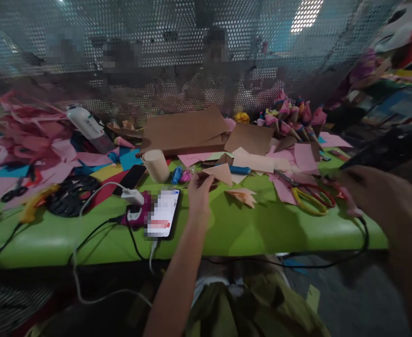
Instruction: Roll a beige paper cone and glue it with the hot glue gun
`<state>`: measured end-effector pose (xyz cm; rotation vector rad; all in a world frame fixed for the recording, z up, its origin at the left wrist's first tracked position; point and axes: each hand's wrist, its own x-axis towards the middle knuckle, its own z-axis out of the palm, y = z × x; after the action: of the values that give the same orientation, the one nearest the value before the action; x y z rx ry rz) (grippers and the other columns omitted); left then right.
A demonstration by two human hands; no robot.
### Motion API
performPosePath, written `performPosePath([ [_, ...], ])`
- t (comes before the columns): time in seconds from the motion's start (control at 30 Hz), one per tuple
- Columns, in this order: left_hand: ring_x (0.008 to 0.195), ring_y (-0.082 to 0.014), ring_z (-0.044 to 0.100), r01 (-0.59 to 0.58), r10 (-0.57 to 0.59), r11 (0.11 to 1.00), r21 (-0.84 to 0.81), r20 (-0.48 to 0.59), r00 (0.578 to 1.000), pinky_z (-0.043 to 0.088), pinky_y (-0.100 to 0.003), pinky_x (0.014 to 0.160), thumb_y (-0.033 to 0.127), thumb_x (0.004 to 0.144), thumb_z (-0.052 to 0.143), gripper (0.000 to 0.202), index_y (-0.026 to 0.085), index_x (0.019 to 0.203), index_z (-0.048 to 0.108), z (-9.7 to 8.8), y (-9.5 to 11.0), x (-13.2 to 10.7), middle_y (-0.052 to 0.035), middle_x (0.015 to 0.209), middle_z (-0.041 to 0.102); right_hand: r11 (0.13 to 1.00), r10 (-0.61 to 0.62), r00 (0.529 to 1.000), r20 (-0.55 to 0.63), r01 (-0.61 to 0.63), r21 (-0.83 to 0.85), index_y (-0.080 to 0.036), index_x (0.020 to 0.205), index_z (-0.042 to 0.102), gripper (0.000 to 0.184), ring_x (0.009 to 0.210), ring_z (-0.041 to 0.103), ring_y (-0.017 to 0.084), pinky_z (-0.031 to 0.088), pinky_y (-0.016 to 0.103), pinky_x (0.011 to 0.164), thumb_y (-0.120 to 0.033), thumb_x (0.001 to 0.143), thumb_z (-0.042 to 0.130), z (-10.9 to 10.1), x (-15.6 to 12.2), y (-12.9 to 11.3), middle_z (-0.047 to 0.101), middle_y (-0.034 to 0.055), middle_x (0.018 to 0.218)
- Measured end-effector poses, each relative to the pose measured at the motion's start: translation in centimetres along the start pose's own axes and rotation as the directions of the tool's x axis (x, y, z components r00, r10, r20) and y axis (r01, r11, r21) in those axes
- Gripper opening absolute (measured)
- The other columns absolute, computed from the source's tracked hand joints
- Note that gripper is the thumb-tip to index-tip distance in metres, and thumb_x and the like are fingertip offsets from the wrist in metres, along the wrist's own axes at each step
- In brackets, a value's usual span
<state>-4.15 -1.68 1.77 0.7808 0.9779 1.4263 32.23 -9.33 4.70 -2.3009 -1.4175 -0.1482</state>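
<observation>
where the green table (234,234) runs across the view, its near half lies bare and its far half is buried in cut paper: pink sheets (306,157) to the right, pink and blue scraps piled at the far left, and brown cardboard sheets (184,128) stacked at the back. behind them a perforated metal screen (163,51) closes off the room, with a bright light showing through it at the upper right. a cluster of rolled paper cones (292,117) stands at the back right of the table, just before the screen.

the left hand (198,194) reaches out over the middle of the table, its fingers pinched together on a tan paper cone (221,173), which is held just above the green surface with its point towards the hand. a second folded tan piece (242,195) lies on the table just right of the hand. the right hand (377,196) is blurred at the right edge; its fingers seem closed around a dark glue gun (388,150), whose black cord (332,264) loops over the table's front edge.

a phone (163,213) lies left of the left hand, with a white charger cable (97,196) beside it. a roll of tan tape (155,164) stands behind it, and yellow-handled scissors (311,196) rest among the pink sheets.
</observation>
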Motion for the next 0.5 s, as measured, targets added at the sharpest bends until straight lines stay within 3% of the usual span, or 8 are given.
performPosePath([
  [0.07, 0.080, -0.0169, 0.069, -0.009, 0.009, 1.000, -0.005, -0.016, 1.000, 0.055, -0.031, 0.075, 0.032, 0.068, 0.081, 0.028, 0.020, 0.084, 0.061, 0.0, 0.0, 0.0, -0.0020, 0.088, 0.071, 0.966, -0.167, 0.981, 0.103, 0.142, 0.217, -0.026, 0.090, 0.078, 0.024, 0.079, 0.067, 0.027, 0.043, 0.035, 0.065, -0.047, 0.086, 0.065, 1.2, -1.1, -4.6, 0.077, 0.0109, 0.090],
  [0.13, 0.080, -0.0168, 0.069, -0.009, 0.009, 1.000, -0.005, -0.026, 1.000, 0.055, -0.030, 0.075, 0.032, 0.067, 0.081, 0.028, 0.020, 0.083, 0.061, 0.0, 0.0, 0.1, -0.0021, 0.087, 0.071, 0.861, -0.360, 0.921, 0.149, 0.267, 0.432, -0.026, 0.094, 0.079, 0.024, 0.085, 0.068, 0.025, 0.046, 0.033, 0.072, -0.042, 0.088, 0.063, 3.1, -2.1, -8.7, 0.078, 0.0079, 0.096],
  [0.23, 0.081, -0.0166, 0.069, 0.007, -0.007, 1.000, -0.008, -0.030, 1.000, 0.054, -0.029, 0.074, 0.031, 0.068, 0.081, 0.027, 0.020, 0.084, 0.062, 0.0, 0.0, 0.1, -0.0023, 0.086, 0.070, 0.816, -0.467, 0.856, 0.223, 0.319, 0.482, -0.026, 0.090, 0.079, 0.022, 0.084, 0.069, 0.025, 0.047, 0.033, 0.073, -0.040, 0.086, 0.063, 6.4, -3.1, -12.7, 0.077, 0.0065, 0.094],
  [0.37, 0.076, -0.0140, 0.066, 0.042, -0.042, 0.999, -0.032, -0.030, 0.999, 0.054, -0.027, 0.072, 0.027, 0.070, 0.081, 0.025, 0.019, 0.082, 0.061, 0.2, 0.1, 0.0, -0.0024, 0.084, 0.070, 0.820, -0.523, 0.806, 0.277, 0.388, 0.420, -0.024, 0.097, 0.076, 0.024, 0.087, 0.067, 0.027, 0.046, 0.035, 0.072, -0.036, 0.077, 0.069, 8.9, -4.0, -14.0, 0.073, 0.0087, 0.102],
  [0.5, 0.074, -0.0133, 0.066, 0.063, -0.064, 0.997, -0.049, -0.018, 0.998, 0.052, -0.025, 0.069, 0.027, 0.072, 0.080, 0.023, 0.019, 0.082, 0.061, 0.4, -0.1, -0.2, -0.0015, 0.081, 0.068, 0.830, -0.491, 0.818, 0.300, 0.336, 0.445, -0.023, 0.083, 0.070, 0.020, 0.082, 0.065, 0.028, 0.046, 0.036, 0.069, -0.031, 0.065, 0.073, 9.3, -4.3, -13.7, 0.069, 0.0071, 0.090],
])
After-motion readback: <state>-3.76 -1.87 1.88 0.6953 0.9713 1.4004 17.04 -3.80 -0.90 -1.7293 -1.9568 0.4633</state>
